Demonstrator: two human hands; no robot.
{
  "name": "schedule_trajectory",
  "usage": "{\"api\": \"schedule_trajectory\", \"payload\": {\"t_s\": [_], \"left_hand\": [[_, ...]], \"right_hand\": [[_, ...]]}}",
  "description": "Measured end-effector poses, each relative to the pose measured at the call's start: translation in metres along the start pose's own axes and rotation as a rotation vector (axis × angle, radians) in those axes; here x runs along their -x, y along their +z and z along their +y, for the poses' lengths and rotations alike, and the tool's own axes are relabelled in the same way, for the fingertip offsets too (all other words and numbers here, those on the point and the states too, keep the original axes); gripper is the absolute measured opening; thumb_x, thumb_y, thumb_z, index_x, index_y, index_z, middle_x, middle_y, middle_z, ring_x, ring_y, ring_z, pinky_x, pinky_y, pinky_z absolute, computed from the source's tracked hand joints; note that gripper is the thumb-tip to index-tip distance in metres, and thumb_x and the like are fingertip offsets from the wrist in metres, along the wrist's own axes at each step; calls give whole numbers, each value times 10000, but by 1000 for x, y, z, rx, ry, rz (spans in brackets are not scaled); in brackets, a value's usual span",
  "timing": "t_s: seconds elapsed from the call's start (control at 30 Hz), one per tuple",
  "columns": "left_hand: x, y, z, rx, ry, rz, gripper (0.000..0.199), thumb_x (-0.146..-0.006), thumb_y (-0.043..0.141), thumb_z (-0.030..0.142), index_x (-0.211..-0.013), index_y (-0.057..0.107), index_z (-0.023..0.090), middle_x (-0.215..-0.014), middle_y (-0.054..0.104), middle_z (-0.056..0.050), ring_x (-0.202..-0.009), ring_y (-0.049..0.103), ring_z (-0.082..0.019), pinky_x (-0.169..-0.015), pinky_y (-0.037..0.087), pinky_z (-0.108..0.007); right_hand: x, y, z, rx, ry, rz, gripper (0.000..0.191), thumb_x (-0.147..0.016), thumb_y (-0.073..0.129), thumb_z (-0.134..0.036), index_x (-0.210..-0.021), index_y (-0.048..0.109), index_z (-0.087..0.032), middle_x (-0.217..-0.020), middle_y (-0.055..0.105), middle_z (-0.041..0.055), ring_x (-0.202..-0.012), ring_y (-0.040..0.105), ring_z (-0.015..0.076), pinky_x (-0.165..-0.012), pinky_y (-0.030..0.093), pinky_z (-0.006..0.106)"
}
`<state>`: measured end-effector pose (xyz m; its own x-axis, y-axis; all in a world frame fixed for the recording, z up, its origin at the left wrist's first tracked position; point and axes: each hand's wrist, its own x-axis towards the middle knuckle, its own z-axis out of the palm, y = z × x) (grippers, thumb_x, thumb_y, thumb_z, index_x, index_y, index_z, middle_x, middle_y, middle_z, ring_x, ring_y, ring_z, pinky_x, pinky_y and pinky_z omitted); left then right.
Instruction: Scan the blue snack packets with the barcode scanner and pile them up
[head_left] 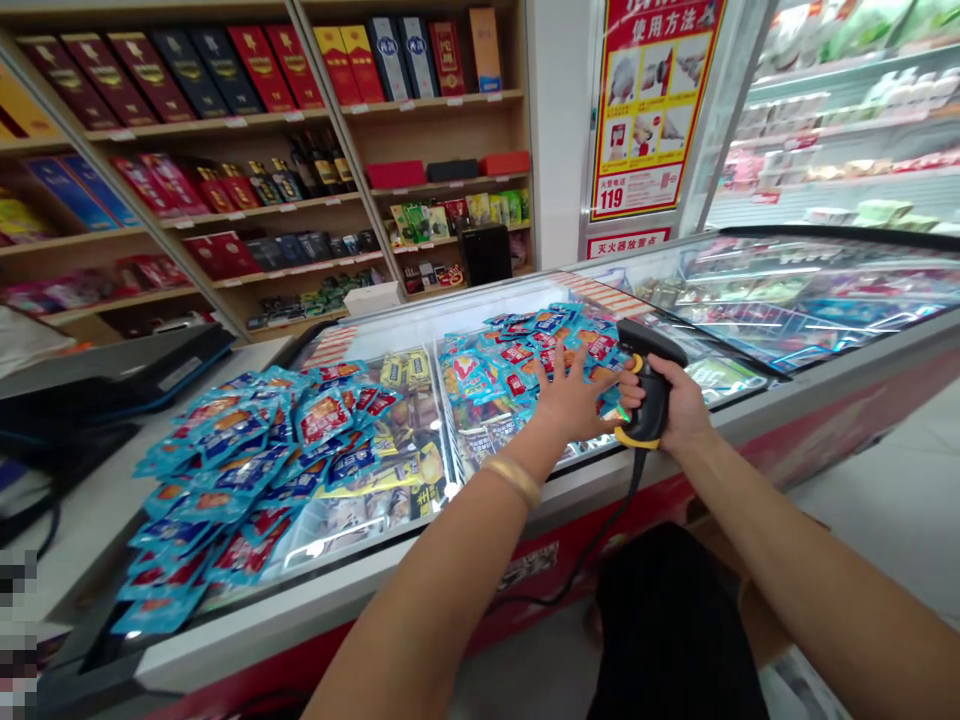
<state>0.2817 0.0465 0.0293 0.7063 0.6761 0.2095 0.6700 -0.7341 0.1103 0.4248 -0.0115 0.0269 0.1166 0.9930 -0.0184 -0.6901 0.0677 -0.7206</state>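
My right hand [682, 405] is wrapped round the handle of a black and yellow barcode scanner [651, 395], whose cable hangs down. Just left of the scanner, my left hand [574, 400] has its fingers spread over a pile of blue and red snack packets [517, 350] on the freezer's glass top. A gold bangle [511, 480] circles the left wrist. Nothing shows in the left palm's grip, though its underside is hidden. A second, larger heap of blue packets [247, 450] lies at the left end of the glass.
The chest freezer [825, 400] runs across to the right, with packaged goods under its glass. A counter [97, 480] with black equipment [172, 370] stands at the left. Behind are shelves [277, 110] of boxes and bottles. The scanner cable [570, 585] hangs along the freezer front.
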Motion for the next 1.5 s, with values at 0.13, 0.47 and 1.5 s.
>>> {"api": "schedule_trajectory", "payload": {"t_s": [0.13, 0.47, 1.5], "left_hand": [[-1, 1, -7, -53, -29, -40, 559, -897, 535, 550, -1442, 433, 478, -1643, 245, -22, -1482, 160, -488, -1092, 181, -792], [40, -19, -74, -98, -34, -77, 469, -959, 496, 420, -1421, 462, 490, -1597, 358, -27, -1470, 264, -430, -1105, 195, -771], [59, -35, -116, 17, -260, 41, 634, -915, 531, 381, -1492, 372, 171, -1510, 476, -142, -1454, 354, -313, -1212, 214, -543]], "right_hand": [[-2, 4, 3, 25, 19, -22, 229, -738, 700, -349, -818, 555, -190, -659, 492, -16, -470, 427, 86, -409, 444, 203], [-11, 28, 22, 34, 111, -55, 192, -763, 687, -317, -820, 560, -186, -623, 535, -18, -473, 452, 75, -422, 441, 168], [-89, 107, 46, -73, 374, -256, 136, -901, 527, -285, -853, 536, -158, -604, 483, -18, -428, 409, 62, -376, 395, 141]]}}
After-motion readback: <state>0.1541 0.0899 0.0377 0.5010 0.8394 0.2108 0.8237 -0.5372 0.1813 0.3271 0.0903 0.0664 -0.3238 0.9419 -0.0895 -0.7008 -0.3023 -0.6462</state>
